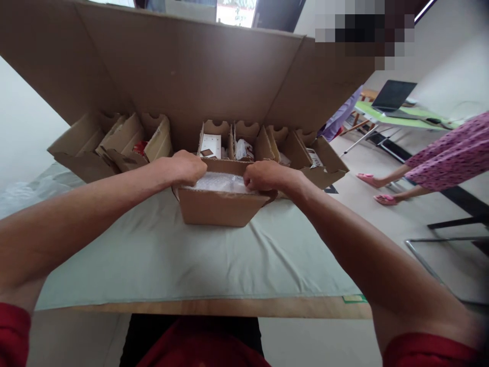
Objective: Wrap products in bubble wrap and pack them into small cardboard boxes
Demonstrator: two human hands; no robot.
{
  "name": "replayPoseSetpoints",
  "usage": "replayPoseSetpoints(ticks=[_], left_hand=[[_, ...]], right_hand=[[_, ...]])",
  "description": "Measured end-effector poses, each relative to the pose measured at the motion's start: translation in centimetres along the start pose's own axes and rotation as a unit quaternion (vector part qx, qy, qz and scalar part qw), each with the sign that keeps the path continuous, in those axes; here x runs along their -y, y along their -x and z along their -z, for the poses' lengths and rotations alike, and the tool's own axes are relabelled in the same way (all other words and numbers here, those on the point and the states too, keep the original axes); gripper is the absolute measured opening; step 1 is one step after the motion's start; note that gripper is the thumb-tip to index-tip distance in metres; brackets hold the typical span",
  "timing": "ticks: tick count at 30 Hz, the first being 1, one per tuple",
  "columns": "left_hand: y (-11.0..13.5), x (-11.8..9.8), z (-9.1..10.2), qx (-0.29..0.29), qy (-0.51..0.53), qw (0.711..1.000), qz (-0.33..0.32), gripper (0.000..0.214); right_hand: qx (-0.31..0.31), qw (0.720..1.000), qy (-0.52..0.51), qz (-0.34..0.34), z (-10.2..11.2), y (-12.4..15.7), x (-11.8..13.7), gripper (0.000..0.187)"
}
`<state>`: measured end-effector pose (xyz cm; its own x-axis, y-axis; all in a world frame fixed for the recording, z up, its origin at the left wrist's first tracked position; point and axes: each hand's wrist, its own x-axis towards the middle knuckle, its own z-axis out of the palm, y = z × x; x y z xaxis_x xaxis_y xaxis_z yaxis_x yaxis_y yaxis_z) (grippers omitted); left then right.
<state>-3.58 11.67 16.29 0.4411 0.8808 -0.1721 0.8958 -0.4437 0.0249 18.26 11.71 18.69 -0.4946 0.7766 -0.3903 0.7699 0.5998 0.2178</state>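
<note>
Our left hand (pixel 189 167) bends over the left end of an open box (pixel 219 208), and our right hand (pixel 263 176) sits with curled fingers at its right end. Both look narrow rather than spread, but we cannot tell whether the fingers close on cardboard, on the clear plastic wrap (pixel 223 182) inside, or only press down. From our left hand the wrap lies toward four o'clock; from our right, toward nine. Neither hand is clearly nearer: we have one at each end, the wrap between them. The box's long front wall runs from nine to three o'clock, crosswise to us, nearly in line with our hands; we judge that any shift of the box turns on this.

Farther out, we cannot tell whether its whole base rests on the cloth-covered desk (pixel 183 265). At twelve, just beyond our hands, we see a row of open cartons (pixel 324 178), one with a white block (pixel 211 143), the next with a plastic-wrapped item (pixel 243 149). From the box, a red item (pixel 140 148) shows between nine and ten. Behind the row rises a tall cardboard panel (pixel 191 66).
</note>
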Motion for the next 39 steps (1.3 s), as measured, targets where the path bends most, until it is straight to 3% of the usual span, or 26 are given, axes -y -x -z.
replayPoseSetpoints(ticks=[3,7,11,15,19,22,24,26,28,30,33,36,39], left_hand=[[1.1,-0.2,1.0,0.039,-0.055,0.998,0.02,0.016],[1.9,-0.5,1.9,-0.017,0.01,0.999,-0.035,0.034],[1.3,-0.5,0.4,0.032,0.089,0.992,-0.084,0.035],[0.0,-0.7,-1.3,0.03,0.139,0.989,-0.048,0.029],[0.2,-1.4,-0.2,0.046,0.149,0.987,-0.033,0.026],[3.5,-1.2,1.4,-0.06,0.182,0.981,-0.038,0.028],[7.0,-0.6,1.1,-0.182,0.233,0.955,-0.003,0.032],[10.3,0.3,-1.3,-0.278,0.326,0.899,0.087,0.038],[12.4,0.8,-5.4,-0.339,0.412,0.83,0.161,0.048],[12.9,0.7,-10.2,-0.326,0.488,0.79,0.176,0.068],[11.3,-0.8,-15.4,-0.29,0.546,0.769,0.164,0.094],[9.0,-2.8,-17.2,-0.263,0.587,0.754,0.13,0.097],[8.1,-3.9,-17.0,-0.263,0.621,0.732,0.101,0.085]], right_hand=[[-0.013,1.0,-0.001,0.002,0.0,0.0,-0.3,0.027],[-0.071,0.997,-0.021,0.004,-0.1,0.1,-0.5,0.029],[-0.083,0.995,-0.032,0.043,-0.5,0.0,0.0,0.044],[-0.052,0.995,-0.065,0.05,-1.5,-1.1,0.5,0.06],[-0.061,0.991,-0.102,0.066,-1.7,-1.4,0.1,0.055],[-0.171,0.972,-0.16,0.029,-1.7,1.5,-0.7,0.044],[-0.284,0.93,-0.233,-0.028,-3.0,4.6,-1.3,0.035],[-0.368,0.872,-0.315,-0.078,-5.8,7.3,-1.7,0.032],[-0.379,0.832,-0.392,-0.103,-10.0,8.7,-1.8,0.033],[-0.337,0.816,-0.456,-0.113,-14.3,8.2,-1.1,0.04],[-0.278,0.793,-0.533,-0.096,-18.7,5.6,1.1,0.065],[-0.287,0.75,-0.592,-0.069,-19.8,3.0,3.6,0.073],[-0.311,0.701,-0.637,-0.071,-19.5,2.0,5.2,0.071]])
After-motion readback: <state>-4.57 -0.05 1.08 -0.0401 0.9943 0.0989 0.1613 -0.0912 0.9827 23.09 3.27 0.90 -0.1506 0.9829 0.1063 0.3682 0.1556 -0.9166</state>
